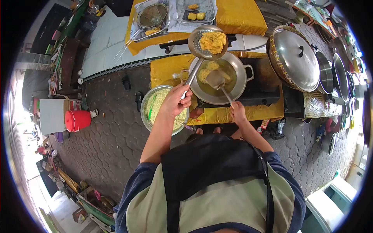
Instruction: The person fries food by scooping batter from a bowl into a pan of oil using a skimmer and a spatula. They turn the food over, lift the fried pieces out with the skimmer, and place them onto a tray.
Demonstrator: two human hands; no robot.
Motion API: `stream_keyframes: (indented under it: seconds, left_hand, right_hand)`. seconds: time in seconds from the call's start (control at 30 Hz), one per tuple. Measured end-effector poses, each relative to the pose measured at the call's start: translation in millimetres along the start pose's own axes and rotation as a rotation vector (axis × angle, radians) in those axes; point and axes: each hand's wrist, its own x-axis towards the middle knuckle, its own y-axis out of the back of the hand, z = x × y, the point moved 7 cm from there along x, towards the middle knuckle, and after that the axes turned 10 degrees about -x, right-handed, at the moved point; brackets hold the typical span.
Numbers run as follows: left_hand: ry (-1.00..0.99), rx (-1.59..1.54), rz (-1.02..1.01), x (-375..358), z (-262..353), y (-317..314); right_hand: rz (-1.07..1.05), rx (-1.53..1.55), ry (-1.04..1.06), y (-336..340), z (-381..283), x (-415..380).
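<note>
My left hand (175,101) grips the long handle of a perforated metal skimmer (208,42), which is lifted above the wok and carries a yellow fried fritter (213,42). My right hand (237,111) holds the thin handle of a metal spatula (216,79), whose blade dips into the oil of the steel wok (239,81). Another yellow piece (206,72) floats in the wok beside the spatula. The wok sits on a black stove on a yellow-covered table (165,68).
A steel bowl of pale yellow batter (158,103) stands left of the wok, below my left hand. Trays with a strainer (152,15) and fried pieces (196,15) lie at the back. A large lidded pan (295,58) and more pots stand right. A red bucket (77,120) sits left.
</note>
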Motion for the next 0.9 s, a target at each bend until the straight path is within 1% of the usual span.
stream_keyframes:
  seconds: [0.07,0.13,0.2,0.23,0.3,0.37,0.43,0.47,0.53,0.57,0.63,0.8,0.83,0.9]
  left_hand:
    - [0.011,-0.053,0.029,6.8,-10.7,12.2]
    - [0.026,-0.071,0.066,13.5,-25.0,30.9]
    - [0.075,-0.101,0.139,20.3,-43.2,53.6]
    - [0.068,-0.107,0.139,23.9,-49.6,63.0]
    - [0.164,-0.168,0.222,30.8,-72.0,88.7]
    - [0.17,-0.216,0.224,41.5,-88.8,110.2]
    - [0.239,-0.242,0.37,45.1,-103.5,123.8]
    - [0.271,-0.243,0.38,46.8,-108.5,125.7]
    - [0.275,-0.259,0.399,56.3,-117.3,131.9]
    - [0.282,-0.267,0.419,61.0,-121.1,135.7]
    - [0.275,-0.292,0.396,67.5,-122.3,134.9]
    - [0.29,-0.354,0.403,88.1,-124.2,131.2]
    - [0.286,-0.361,0.404,91.2,-122.1,128.5]
    - [0.292,-0.34,0.434,95.5,-118.0,125.2]
  right_hand:
    - [0.015,0.031,-0.008,0.2,-11.1,17.4]
    - [0.026,0.144,0.014,2.1,-25.9,28.9]
    - [0.036,0.149,0.037,8.0,-40.4,38.8]
    - [0.049,0.157,0.054,11.6,-48.7,41.0]
    - [0.046,0.14,0.069,16.7,-64.2,44.3]
    - [0.209,0.031,0.063,30.2,-75.5,49.4]
    - [0.197,-0.013,0.081,38.8,-75.8,63.2]
    - [0.197,-0.02,0.113,42.2,-76.5,69.6]
    - [0.191,-0.034,0.15,42.0,-84.3,75.5]
    - [0.206,-0.058,0.124,42.1,-85.3,79.2]
    - [0.215,-0.09,0.098,38.2,-88.6,87.1]
    - [0.169,-0.314,0.12,17.3,-104.8,113.3]
    - [0.164,-0.32,0.12,13.2,-108.1,119.4]
    - [0.146,-0.482,0.171,3.1,-117.6,132.2]
